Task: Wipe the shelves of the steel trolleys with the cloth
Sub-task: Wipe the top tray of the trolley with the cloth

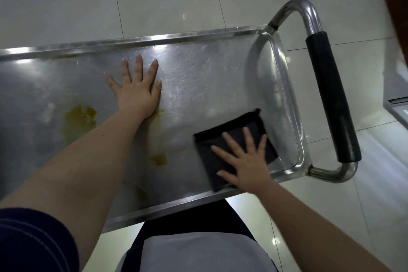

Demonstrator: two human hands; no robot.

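Pressing cloth (234, 150) under right hand (247, 165), trolley shelf (198, 77) cut off left

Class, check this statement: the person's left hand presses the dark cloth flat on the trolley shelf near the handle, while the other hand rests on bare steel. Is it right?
Not quite: the head view shows the right hand pressing the dark cloth flat on the trolley shelf near the handle; the left hand rests on bare steel.

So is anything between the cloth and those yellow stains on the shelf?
Nothing blocks the small stain. The left hand, flat on the shelf, and its forearm lie between the cloth and the large stain.
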